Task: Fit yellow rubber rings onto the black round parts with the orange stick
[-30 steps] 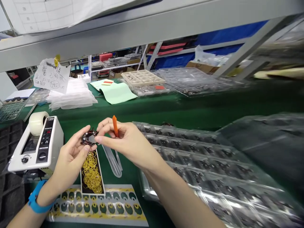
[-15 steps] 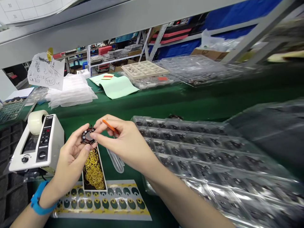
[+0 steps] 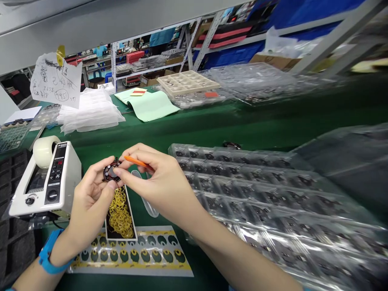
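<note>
Between the thumb and fingers of my left hand (image 3: 91, 196) is a small round black part (image 3: 109, 173) with a grey centre and silvery dots. My right hand (image 3: 162, 171) presses its thumb and fingertips on the right side of that part. An orange stick-like tool (image 3: 135, 161) is tucked in the right hand's fingers, pointing left; its other end is hidden. Just below the hands, a white-rimmed box (image 3: 133, 222) holds a heap of thin yellow rings (image 3: 120, 214). Under the box lies a sheet of round dark stickers (image 3: 151, 268) with yellow strips.
A white tape dispenser (image 3: 67, 173) stands at left beside a black tray (image 3: 15, 218). Clear compartment trays (image 3: 242, 184) with dark parts cover the right side. Behind are white bags (image 3: 91, 113), green paper (image 3: 154, 107) and a beige divided tray (image 3: 188, 83). A grey shelf beam (image 3: 121, 18) crosses above.
The orange tool has swung flatter in my right hand. The round part is slightly more tilted, with both hands still on it. My view has shifted a little.
</note>
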`<state>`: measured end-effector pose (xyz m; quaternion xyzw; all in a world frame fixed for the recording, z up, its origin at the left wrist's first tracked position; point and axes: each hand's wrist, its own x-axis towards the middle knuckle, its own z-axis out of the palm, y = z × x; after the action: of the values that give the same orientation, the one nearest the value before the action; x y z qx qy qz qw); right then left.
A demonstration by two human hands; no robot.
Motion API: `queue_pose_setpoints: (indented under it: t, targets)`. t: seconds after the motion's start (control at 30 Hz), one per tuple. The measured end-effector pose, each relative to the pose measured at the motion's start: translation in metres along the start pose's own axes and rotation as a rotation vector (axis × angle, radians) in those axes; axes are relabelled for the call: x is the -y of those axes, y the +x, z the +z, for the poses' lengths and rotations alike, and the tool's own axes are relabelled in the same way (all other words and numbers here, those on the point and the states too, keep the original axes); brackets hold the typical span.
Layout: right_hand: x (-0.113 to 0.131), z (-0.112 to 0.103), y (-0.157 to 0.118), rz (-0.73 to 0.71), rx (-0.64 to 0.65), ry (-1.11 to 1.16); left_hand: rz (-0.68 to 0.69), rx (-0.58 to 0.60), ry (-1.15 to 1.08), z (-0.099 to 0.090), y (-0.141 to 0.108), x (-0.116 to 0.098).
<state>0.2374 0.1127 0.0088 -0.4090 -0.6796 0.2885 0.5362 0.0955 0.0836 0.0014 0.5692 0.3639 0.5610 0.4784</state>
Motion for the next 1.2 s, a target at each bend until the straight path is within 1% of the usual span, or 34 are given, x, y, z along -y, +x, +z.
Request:
queue_pose_setpoints:
  t: [0.07,0.2,0.27,0.33,0.47,0.63,0.8,0.97,1.07,1.13,1.2]
  targets:
    - [0.000,0.002,-0.001,0.007,-0.003,-0.021,0.002,-0.036,0.039,0.001,0.000,0.001]
    - [0.000,0.007,-0.005,-0.019,-0.008,-0.069,0.038,-0.167,0.108,0.005,0.000,0.003]
    - [0.000,0.009,-0.006,-0.025,-0.022,-0.071,0.047,-0.205,0.119,0.006,0.000,0.003]
    - [0.000,0.011,-0.007,-0.011,-0.035,-0.051,0.041,-0.212,0.116,0.006,0.000,0.003]
    - [0.001,0.010,-0.005,0.064,-0.014,-0.010,0.020,-0.179,0.057,0.003,0.000,0.004]
    - [0.001,0.006,0.000,0.072,0.095,0.045,0.013,-0.182,0.046,0.000,0.001,0.004]
    - [-0.002,0.006,0.004,0.079,0.143,0.093,-0.005,-0.202,0.091,0.002,0.000,0.001]
    - [-0.007,0.008,0.004,0.029,0.150,0.146,-0.024,-0.156,0.120,0.000,0.003,0.004]
    - [-0.011,0.009,0.004,-0.053,0.118,0.083,-0.044,-0.087,0.162,-0.006,0.010,0.006]
    - [-0.012,0.009,0.002,-0.157,0.094,-0.031,-0.001,-0.043,0.291,-0.011,0.013,0.006]
    - [-0.012,0.008,-0.001,-0.286,0.038,-0.157,0.105,-0.056,0.456,-0.016,0.016,0.004]
